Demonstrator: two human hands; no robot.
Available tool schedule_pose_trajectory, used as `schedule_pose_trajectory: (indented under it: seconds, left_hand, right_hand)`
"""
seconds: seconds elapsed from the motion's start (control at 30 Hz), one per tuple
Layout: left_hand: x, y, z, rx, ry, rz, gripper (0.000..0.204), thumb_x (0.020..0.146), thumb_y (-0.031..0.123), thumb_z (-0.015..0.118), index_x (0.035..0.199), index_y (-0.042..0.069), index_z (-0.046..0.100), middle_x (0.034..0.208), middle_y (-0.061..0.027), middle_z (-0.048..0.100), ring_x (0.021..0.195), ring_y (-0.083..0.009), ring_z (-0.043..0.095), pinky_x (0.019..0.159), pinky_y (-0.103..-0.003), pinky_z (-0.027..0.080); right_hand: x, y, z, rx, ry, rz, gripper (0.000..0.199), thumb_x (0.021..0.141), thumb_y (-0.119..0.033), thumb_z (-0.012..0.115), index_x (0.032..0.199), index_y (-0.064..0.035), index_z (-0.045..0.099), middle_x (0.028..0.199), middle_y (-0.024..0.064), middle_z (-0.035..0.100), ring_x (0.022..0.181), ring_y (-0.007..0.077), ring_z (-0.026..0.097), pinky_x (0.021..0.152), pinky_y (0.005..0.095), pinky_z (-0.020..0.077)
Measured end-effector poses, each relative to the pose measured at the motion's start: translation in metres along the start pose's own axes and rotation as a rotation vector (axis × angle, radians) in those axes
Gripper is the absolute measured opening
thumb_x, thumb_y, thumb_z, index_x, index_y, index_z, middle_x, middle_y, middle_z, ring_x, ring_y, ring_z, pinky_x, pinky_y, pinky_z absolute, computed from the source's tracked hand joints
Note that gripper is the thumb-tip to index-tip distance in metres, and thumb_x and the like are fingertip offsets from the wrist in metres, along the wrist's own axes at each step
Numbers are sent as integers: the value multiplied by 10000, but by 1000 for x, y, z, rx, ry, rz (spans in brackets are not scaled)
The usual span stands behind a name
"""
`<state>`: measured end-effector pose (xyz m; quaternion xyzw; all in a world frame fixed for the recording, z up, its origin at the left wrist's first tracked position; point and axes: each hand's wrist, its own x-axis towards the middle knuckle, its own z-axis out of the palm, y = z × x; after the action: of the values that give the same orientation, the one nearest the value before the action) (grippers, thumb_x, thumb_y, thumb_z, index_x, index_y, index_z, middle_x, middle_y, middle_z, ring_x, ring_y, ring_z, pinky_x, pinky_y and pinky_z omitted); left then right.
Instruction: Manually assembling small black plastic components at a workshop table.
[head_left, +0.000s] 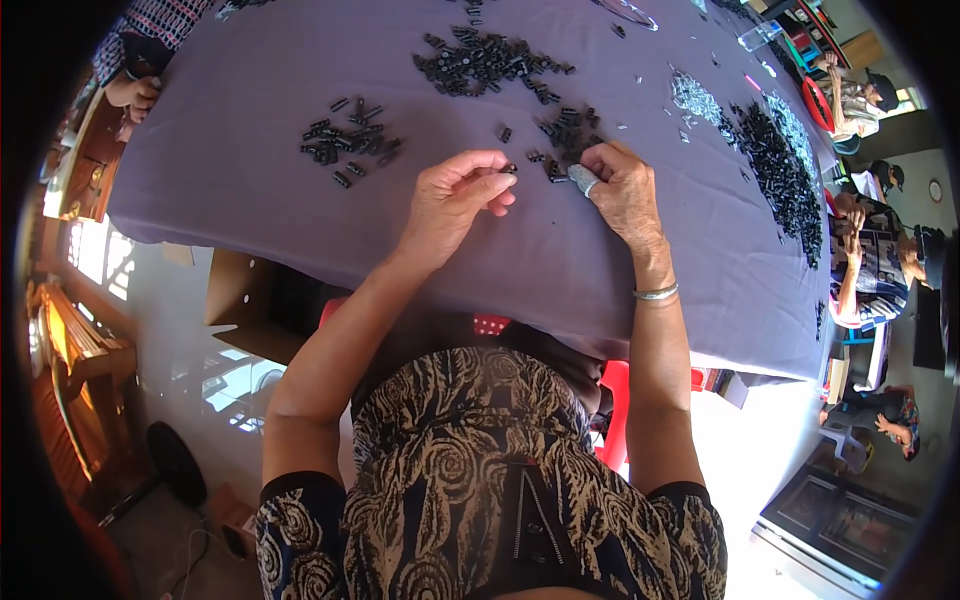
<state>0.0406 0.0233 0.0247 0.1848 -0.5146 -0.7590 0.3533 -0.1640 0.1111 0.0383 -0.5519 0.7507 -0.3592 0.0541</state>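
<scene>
Pinching a small dark piece (511,169) over the tabletop (240,130)

Your left hand (455,200) holds it in a narrow grip near the front edge. Your right hand (624,190) (wearing a grey wrap (582,181)) bends beside a black heap (568,130); I cannot tell whether it holds anything. Loose black cylinders (328,141) lie toward the left edge, a bigger pile (485,62) farther from the front.
</scene>
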Motion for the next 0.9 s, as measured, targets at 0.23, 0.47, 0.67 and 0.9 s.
schedule_pose_trajectory:
  seconds: [0.23, 0.47, 0.67, 0.9]
  left_hand:
    - [0, 0, -1, -1, -6, -13, 166, 844, 51, 602, 1001, -3, 610, 849, -50, 593, 714, -113, 577, 634, -258, 507]
    - [-1, -5, -4, 10, -35, -20, 201, 849, 54, 599, 1040, -8, 600, 864, -55, 599, 728, -110, 576, 637, -251, 500]
    - [-3, -3, -5, -7, -50, -22, 213, 850, 66, 605, 1050, -7, 598, 868, -60, 603, 737, -110, 574, 640, -243, 488]
    - [1, -5, -7, -27, -73, 6, 209, 856, 73, 599, 1050, -4, 597, 864, -57, 601, 731, -107, 572, 635, -244, 492]
  right_hand:
    - [-5, 3, -3, 275, 14, 119, 123, 712, -15, 710, 746, 0, 593, 713, 4, 586, 616, 39, 535, 539, 207, 448]
    - [-4, -27, -3, 800, -242, 72, 97, 810, -36, 649, 880, -48, 583, 772, -36, 565, 660, 31, 500, 552, 192, 427]
    - [5, -54, 0, 827, -323, 35, 95, 839, -75, 619, 928, -41, 609, 810, -36, 580, 701, 28, 487, 578, 187, 412]
    - [5, -54, 4, 652, -260, -1, 97, 848, 0, 560, 927, -14, 614, 841, -22, 603, 743, 42, 515, 658, 192, 422]
